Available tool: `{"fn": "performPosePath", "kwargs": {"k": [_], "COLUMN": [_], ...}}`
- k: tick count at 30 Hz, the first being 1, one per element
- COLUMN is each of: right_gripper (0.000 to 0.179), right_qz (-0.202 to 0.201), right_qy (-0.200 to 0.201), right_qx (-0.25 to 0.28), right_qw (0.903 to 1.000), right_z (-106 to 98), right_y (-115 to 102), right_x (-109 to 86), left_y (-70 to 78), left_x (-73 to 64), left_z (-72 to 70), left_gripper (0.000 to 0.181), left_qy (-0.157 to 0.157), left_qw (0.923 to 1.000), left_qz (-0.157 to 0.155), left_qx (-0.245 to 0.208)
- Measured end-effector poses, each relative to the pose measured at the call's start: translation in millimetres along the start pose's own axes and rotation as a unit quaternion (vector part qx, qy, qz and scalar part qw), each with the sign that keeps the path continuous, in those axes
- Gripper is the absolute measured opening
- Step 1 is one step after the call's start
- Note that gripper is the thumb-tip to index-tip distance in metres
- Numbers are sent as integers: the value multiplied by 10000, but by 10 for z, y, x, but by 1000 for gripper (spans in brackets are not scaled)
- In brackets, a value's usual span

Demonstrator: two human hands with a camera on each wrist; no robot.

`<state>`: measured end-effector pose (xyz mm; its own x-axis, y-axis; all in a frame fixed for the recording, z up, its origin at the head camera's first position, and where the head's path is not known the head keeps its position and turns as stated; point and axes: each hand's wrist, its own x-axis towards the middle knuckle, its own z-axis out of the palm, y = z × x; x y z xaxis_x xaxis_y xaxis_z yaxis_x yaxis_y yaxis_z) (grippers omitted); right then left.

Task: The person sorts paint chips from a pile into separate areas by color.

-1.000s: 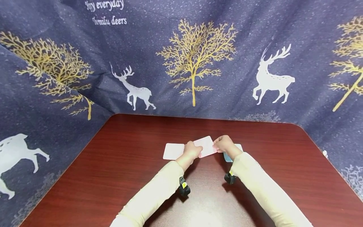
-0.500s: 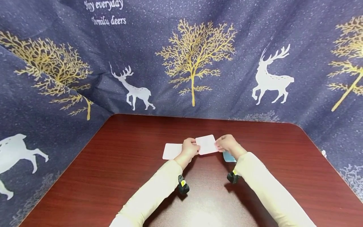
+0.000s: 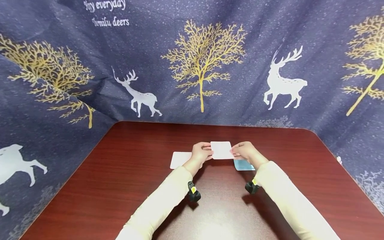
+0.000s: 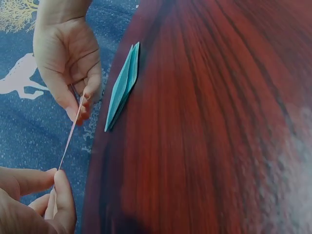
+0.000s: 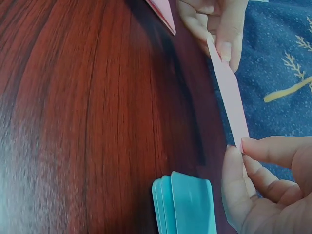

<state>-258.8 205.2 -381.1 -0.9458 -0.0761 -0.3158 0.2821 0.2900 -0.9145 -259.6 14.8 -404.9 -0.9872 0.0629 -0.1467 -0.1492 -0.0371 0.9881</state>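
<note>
A thin square card [image 3: 221, 150] with rounded corners, white in the head view and pale pink in the wrist views, is held up off the table. My left hand [image 3: 201, 154] pinches its left edge between thumb and fingers. At the opposite edge, my right hand [image 3: 246, 152] pinches it the same way. The left wrist view shows the card [image 4: 69, 134] nearly edge-on between both hands. Below and behind my right hand lies a teal stack of cards [image 5: 192, 202]. Pink cards [image 5: 165, 13] lie near my left hand, looking white in the head view and partly covered by it.
A glossy reddish-brown table [image 3: 144, 140] spreads under both arms, its far edge rounded at the corners. Dark blue cloth [image 3: 180, 110] printed with deer and trees hangs behind it and on both sides. Each wrist carries a small black camera [image 3: 194, 195].
Both hands have shifted slightly to the right, raising the card off the table and levelling its tilt. More of the teal stack shows beneath the right hand.
</note>
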Motion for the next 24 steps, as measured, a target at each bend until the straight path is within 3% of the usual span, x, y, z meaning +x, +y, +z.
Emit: {"fn": "performPosePath", "kwargs": {"k": [13,24], "right_gripper": [39,41], "right_qz": [46,68], "right_qy": [165,368], "right_qx": [-333,-368], "right_qw": [9993,9986], "right_z": [-219,-400], "right_y": [21,106], "right_x": [-116,-236], "left_y": [8,-28], "left_x": [-35,-67], "left_z": [220,460], "left_gripper": [37,34], "left_qy": [-207,-144], "left_qw": [9997,9995], "left_qz": [102,274], "left_qx": [-78,44]}}
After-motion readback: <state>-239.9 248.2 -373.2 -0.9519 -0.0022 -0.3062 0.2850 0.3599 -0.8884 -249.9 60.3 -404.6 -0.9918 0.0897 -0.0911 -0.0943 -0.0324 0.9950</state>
